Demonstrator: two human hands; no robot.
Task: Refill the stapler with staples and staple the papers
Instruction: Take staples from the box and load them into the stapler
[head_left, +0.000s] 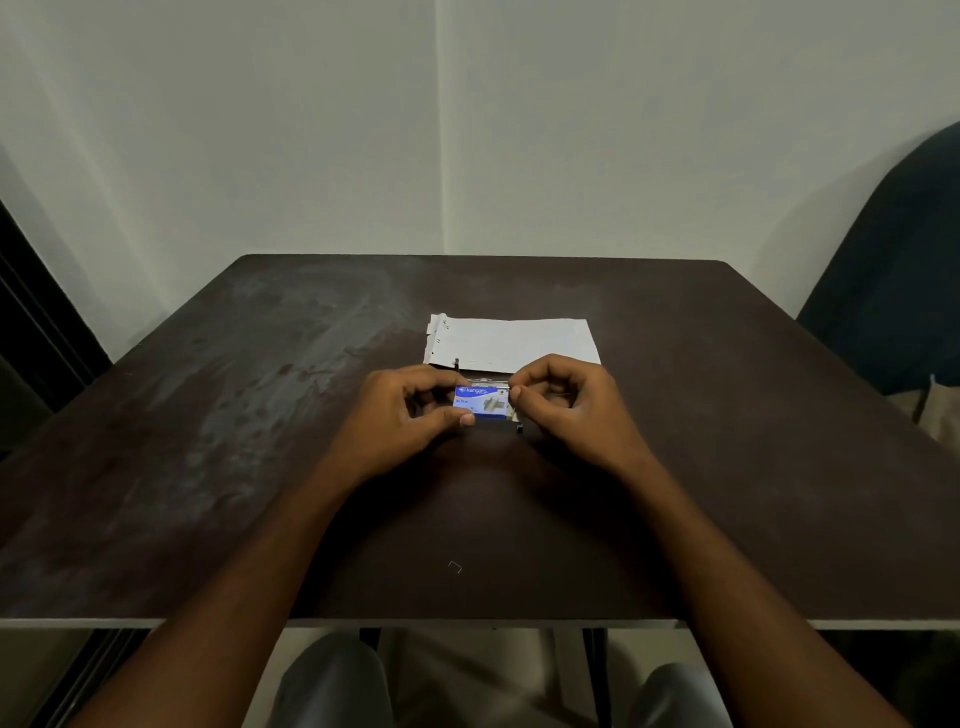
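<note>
1 staple box (480, 401) pinched by left hand (400, 415), right hand (566, 402), stapler (519, 427) mostly hidden

Both forearms extended forward, converging; left grip (410, 410) and right grip (566, 400) close together, fingers curled, thumbs pinching

blue staple box (480, 402) with white "kangaro" brand name, smaller print beneath too small to read

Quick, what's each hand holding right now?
Left hand: grips the blue staple box by its left end.
Right hand: pinches the box's right end, fingers curled.
</note>
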